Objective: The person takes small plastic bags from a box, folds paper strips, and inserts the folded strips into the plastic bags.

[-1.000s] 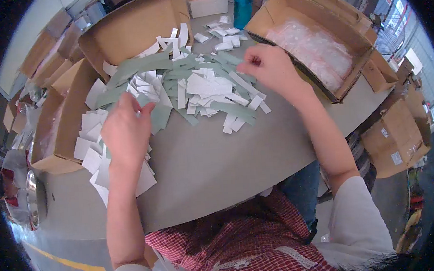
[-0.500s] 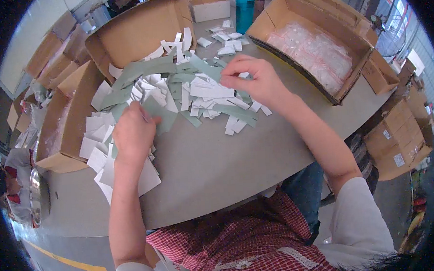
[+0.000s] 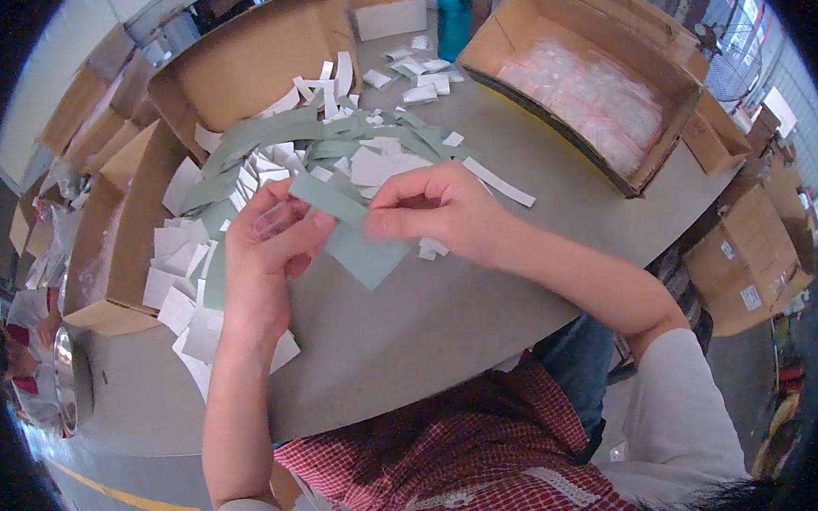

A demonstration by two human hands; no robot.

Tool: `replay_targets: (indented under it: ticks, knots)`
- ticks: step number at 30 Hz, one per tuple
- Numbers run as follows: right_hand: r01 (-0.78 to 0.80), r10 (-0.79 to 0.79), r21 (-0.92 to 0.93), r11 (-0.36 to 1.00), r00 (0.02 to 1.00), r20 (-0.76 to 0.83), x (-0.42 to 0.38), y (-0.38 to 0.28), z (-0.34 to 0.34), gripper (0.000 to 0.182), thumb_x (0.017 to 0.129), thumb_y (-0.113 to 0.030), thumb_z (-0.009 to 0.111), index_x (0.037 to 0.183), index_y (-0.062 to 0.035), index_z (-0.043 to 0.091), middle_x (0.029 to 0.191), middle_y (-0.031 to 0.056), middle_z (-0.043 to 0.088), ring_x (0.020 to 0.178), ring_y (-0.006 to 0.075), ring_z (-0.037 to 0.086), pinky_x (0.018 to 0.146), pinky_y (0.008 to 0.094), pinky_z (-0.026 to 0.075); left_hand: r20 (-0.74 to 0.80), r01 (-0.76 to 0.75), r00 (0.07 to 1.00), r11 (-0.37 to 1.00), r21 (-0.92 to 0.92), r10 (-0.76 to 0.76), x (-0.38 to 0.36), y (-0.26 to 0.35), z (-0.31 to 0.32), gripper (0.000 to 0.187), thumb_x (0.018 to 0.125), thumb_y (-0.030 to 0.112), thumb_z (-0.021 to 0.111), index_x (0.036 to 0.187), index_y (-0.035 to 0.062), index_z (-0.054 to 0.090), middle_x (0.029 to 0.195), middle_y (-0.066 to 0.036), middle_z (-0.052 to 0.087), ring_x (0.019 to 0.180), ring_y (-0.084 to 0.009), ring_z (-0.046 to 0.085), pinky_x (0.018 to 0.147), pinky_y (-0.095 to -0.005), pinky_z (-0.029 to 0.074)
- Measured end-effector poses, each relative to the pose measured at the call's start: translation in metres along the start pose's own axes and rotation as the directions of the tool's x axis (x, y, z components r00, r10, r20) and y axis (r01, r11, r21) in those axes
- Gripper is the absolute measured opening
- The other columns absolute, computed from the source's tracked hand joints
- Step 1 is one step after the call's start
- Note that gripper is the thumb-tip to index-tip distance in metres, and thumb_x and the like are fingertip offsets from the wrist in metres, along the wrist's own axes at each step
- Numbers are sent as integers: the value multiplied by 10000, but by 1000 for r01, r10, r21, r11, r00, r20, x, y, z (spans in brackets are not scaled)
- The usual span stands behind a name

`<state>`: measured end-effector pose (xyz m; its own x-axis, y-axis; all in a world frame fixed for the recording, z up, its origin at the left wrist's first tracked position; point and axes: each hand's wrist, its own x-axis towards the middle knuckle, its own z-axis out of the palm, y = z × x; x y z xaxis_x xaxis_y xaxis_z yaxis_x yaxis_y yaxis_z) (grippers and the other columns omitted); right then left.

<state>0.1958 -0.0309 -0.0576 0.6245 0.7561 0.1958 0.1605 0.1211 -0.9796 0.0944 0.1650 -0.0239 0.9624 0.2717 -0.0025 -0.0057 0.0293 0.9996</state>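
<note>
Between both hands is a pale green paper sheet (image 3: pixel 369 260) with a strip-like upper part, raised over the near side of the pile. My left hand (image 3: pixel 274 249) is closed on its left end, thumb on the near side. Something clear and shiny, perhaps a small plastic bag (image 3: pixel 278 220), shows inside that hand's fingers. My right hand (image 3: pixel 448 212) pinches the sheet's right side between thumb and fingertips. Behind them lies a heap of green paper strips (image 3: pixel 277 128) and white paper pieces (image 3: pixel 381 164). More white cards (image 3: pixel 174 277) are piled left of my left wrist.
An open carton (image 3: pixel 582 24) at right holds clear bags with reddish edges. Another carton (image 3: pixel 260 55) leans behind the heap, and a long box (image 3: pixel 113 262) stands at left. A teal cup (image 3: pixel 454 22) and several small white packets (image 3: pixel 423 88) sit at the back.
My right hand has come down and left, to meet the green sheet. My left hand has turned and lifted the sheet off the pile. A white strip now lies at the pile's right.
</note>
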Motion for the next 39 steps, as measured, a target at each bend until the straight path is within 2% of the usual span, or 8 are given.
replay_targets:
  ticks: [3, 6, 12, 18, 27, 30, 36, 39]
  knots:
    - [52, -51, 10, 999, 996, -79, 0, 1, 2, 163, 892, -169, 731, 920, -9, 723, 811, -15, 669, 737, 52, 559, 665, 233, 445, -105, -6, 994, 984, -176, -13, -5, 5, 7, 385, 828, 178, 737, 1162, 53, 589, 781, 71, 543, 645, -35, 435, 548, -210, 258]
    - [77, -75, 9, 997, 990, -121, 2, 2, 0, 160, 896, -164, 727, 931, -8, 716, 785, -27, 648, 715, 47, 538, 650, 227, 430, 0, 44, 999, 924, -379, -47, -4, -1, 5, 351, 863, 205, 726, 1156, 63, 595, 768, 71, 522, 628, -44, 432, 542, -215, 267]
    - [76, -75, 3, 997, 990, -117, -1, 1, 4, 165, 897, -177, 730, 909, -12, 717, 782, -34, 623, 731, 43, 521, 638, 227, 405, -9, 49, 999, 992, -119, -50, -10, -15, 14, 139, 931, 237, 677, 952, 101, 666, 722, 39, 585, 596, -54, 496, 540, -220, 296]
    - [-43, 43, -8, 999, 998, -43, -2, 0, 6, 132, 893, -155, 726, 906, -23, 732, 847, -21, 635, 782, 47, 517, 704, 223, 399, -46, 19, 999, 994, -106, -24, -10, -13, 13, 166, 923, 257, 691, 833, 124, 649, 702, 21, 614, 598, -56, 523, 549, -214, 298]
    - [117, -120, -170, 979, 993, -6, -2, 6, 9, 132, 901, -161, 721, 873, -32, 732, 803, -42, 612, 759, 31, 510, 680, 221, 395, -55, 38, 997, 991, -132, -46, -11, -12, 15, 109, 926, 223, 683, 914, 115, 681, 733, 40, 613, 569, -55, 486, 530, -210, 303]
    - [-54, 52, -108, 993, 999, -15, -7, -4, 10, 141, 923, -166, 706, 970, -33, 710, 827, -28, 635, 734, 48, 523, 675, 224, 407, -86, 0, 996, 985, -173, -15, -6, -14, 10, 156, 910, 204, 693, 998, 78, 721, 746, 35, 626, 545, -51, 504, 495, -202, 275]
    - [22, -20, 227, 974, 1000, -10, -7, -15, 12, 245, 942, -132, 678, 1148, -13, 619, 927, 48, 696, 836, 109, 650, 696, 234, 496, -124, -39, 992, 969, -244, 9, -10, -9, 15, 133, 910, 196, 689, 972, 80, 712, 747, 42, 626, 532, -42, 484, 483, -204, 289]
    - [-14, -4, 157, 987, 993, 114, -3, 4, 16, 196, 927, -71, 669, 1088, 33, 628, 912, 97, 703, 760, 169, 691, 671, 320, 590, -89, -15, 996, 970, -242, -7, -11, -12, 16, 130, 906, 191, 694, 969, 78, 711, 748, 45, 622, 535, -45, 479, 489, -204, 287]
